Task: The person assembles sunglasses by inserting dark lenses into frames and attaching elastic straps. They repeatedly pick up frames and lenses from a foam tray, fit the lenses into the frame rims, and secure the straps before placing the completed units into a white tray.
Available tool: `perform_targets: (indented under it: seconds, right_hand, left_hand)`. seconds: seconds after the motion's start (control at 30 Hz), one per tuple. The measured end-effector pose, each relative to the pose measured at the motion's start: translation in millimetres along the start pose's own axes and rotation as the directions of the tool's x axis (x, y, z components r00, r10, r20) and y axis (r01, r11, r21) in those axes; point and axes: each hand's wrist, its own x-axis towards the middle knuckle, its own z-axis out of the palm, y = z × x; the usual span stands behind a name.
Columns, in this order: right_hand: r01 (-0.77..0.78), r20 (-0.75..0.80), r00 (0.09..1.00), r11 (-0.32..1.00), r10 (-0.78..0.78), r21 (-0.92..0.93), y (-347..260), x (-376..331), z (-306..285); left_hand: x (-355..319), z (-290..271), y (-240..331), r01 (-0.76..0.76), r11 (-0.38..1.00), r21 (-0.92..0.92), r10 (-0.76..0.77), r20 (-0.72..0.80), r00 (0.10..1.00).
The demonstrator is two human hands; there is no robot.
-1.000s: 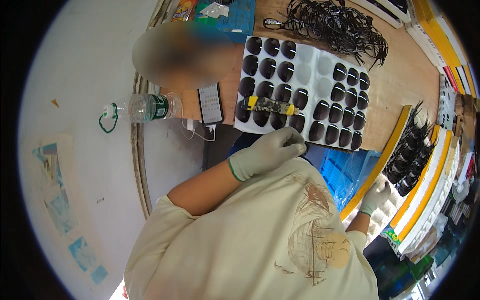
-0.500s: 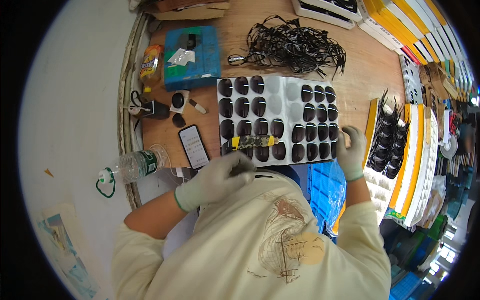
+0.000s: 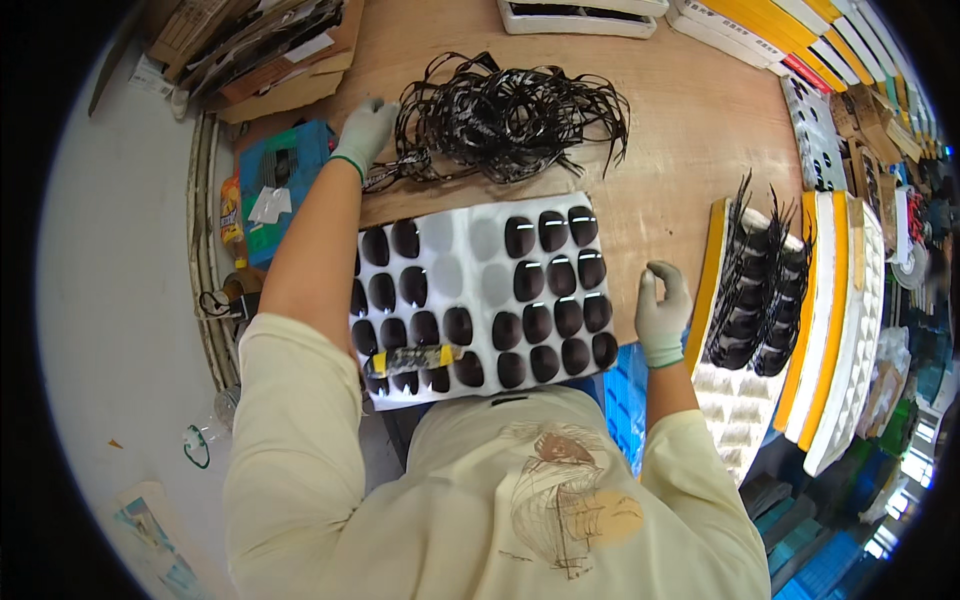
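My left hand, in a pale glove, reaches to the left edge of a tangled pile of thin black straps. Its fingers are curled in, and what they hold, if anything, is hidden. My right hand, gloved too, hovers beside the right edge of the lens sheet with thumb and fingers apart and nothing between them. On the white sheet lie rows of dark sunglass lenses, with several pale round spots in the middle columns. A cutter-like tool, yellow and camouflage-patterned, rests across the lower left lenses.
A blue box and an orange-labelled bottle stand left, below stacked cardboard. At right, a foam tray holds strapped dark lenses, with more yellow-edged trays alongside. A white tray sits at the back.
My left hand has moved from the near edge of the sheet up to the strap pile. My view has shifted; my right hand is now a little off the sheet's edge.
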Motion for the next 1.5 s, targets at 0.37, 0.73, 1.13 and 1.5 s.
perform_targets:
  seconds: [0.37,0.73,1.13,1.5]
  right_hand:
    - [-0.342,0.367,0.856,0.932,0.363,-0.124,100.6,4.1,34.3]
    - [-0.295,0.272,0.927,0.949,0.257,0.107,16.8,42.8,28.0]
    - [0.248,0.602,0.778,0.793,0.178,-0.556,-143.0,51.9,90.8]
    - [0.748,0.432,0.57,0.659,-0.699,0.08,-129.3,-8.8,51.2]
  left_hand:
    - [-54.1,26.8,45.1,0.453,0.834,-0.316,-0.269,0.485,0.832]
    - [-77.9,-2.8,71.4,0.229,0.972,-0.052,-0.206,0.279,0.938]
    - [-110.4,-62.0,82.8,0.218,0.824,-0.523,-0.056,0.308,0.95]
    - [-307.5,-85.4,85.1,0.098,0.492,-0.865,0.3,0.275,0.913]
